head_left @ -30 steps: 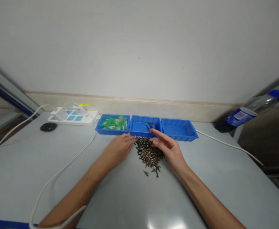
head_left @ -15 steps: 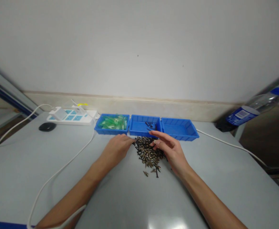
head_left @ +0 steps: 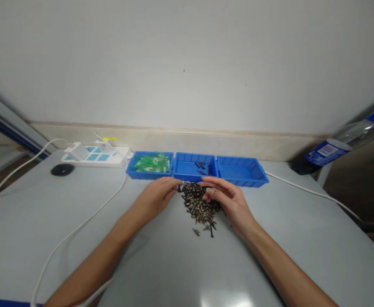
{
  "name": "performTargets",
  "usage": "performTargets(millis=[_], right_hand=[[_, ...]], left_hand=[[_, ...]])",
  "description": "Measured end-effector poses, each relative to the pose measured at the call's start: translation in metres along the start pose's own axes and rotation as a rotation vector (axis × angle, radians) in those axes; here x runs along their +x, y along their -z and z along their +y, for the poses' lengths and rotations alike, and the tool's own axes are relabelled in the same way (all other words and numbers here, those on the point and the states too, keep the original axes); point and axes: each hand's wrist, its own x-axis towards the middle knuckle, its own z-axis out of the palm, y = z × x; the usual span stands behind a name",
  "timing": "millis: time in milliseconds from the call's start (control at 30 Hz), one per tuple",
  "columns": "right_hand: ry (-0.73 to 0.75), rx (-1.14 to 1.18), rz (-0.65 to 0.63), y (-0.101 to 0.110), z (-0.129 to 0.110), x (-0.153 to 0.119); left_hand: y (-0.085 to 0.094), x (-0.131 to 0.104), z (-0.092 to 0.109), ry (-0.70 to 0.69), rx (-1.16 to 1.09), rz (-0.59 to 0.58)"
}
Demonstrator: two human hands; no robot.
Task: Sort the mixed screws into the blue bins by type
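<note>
A pile of mixed black and brass-coloured screws (head_left: 199, 207) lies on the grey table, with a few loose pieces at its near edge. At the pile's left edge, my left hand (head_left: 158, 194) pinches a dark screw (head_left: 179, 187) between its fingertips. My right hand (head_left: 230, 200) is over the pile's right side, thumb and fingers curved close together; what they grip, if anything, is too small to make out. Behind the pile, the middle blue tray (head_left: 187, 175) holds several black screws (head_left: 201, 166). Green plastic pieces (head_left: 151, 163) fill the left blue tray (head_left: 148, 175). The right blue tray (head_left: 243, 182) has nothing in it.
A white power strip (head_left: 113, 160) and a black mouse (head_left: 62, 170) are at the back left. White cables run along both sides of the table (head_left: 161, 264). At the back right a bottle of dark drink (head_left: 326, 152) leans at a slant. A wall rises behind.
My left hand's fingers have shifted slightly, and the dark screw at their tips shows more clearly. My right hand has barely moved. The camera view has shifted a little.
</note>
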Motion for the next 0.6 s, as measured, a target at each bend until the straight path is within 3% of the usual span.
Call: performTargets(millis=[133,267,400,600], right_hand=[[0.084,-0.216,-0.012,-0.005,-0.006,0.001],[0.094,-0.411,-0.200,-0.014,-0.022,0.008],[0.006,-0.301,-0.291,-0.018,-0.029,0.019],[-0.087,-0.089,-0.179,-0.017,-0.011,0.019]], left_hand=[[0.005,0.006,0.013,0.064,-0.151,0.155],[0.007,0.011,0.030,0.104,-0.217,0.249],[0.008,0.011,0.035,0.095,-0.250,0.300],[0.006,0.010,0.035,0.086,-0.270,0.323]])
